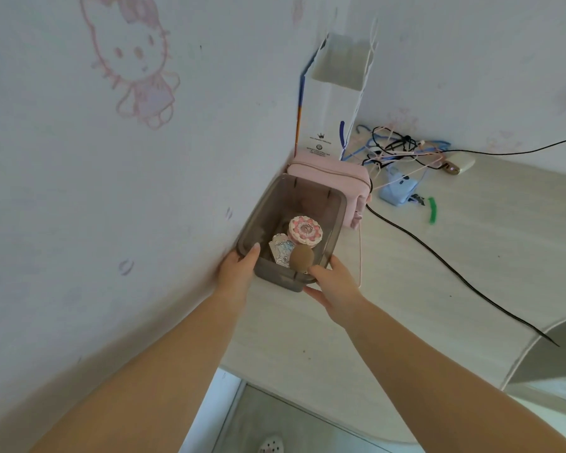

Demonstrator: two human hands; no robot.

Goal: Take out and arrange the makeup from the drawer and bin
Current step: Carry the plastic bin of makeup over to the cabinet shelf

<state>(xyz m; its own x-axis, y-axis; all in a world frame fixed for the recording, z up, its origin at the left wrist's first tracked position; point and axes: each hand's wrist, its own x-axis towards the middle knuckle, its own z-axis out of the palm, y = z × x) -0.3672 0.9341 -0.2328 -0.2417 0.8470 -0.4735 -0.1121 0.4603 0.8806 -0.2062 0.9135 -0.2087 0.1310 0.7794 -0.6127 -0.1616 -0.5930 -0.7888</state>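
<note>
Bin (265, 207) was smoky translucent plastic, sat on the desk (406, 273) tight in the wall corner, pink pouch (334, 171) touching its far end. Contents partly readable: round pink-patterned compact (305, 231), silver embossed case (282, 250), brown sponge (302, 257); whatever was deeper was too murky to tell. Left hand (237, 268) gripped the near-left rim, fingers curled over the edge. Right hand (335, 287) gripped the near-right corner, fingertips hidden behind the wall.

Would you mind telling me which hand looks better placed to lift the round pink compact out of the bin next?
Probably the right hand. It holds the bin at its open desk side, nearest the round pink compact. The left hand is wedged between bin and wall, steadying it.
</note>
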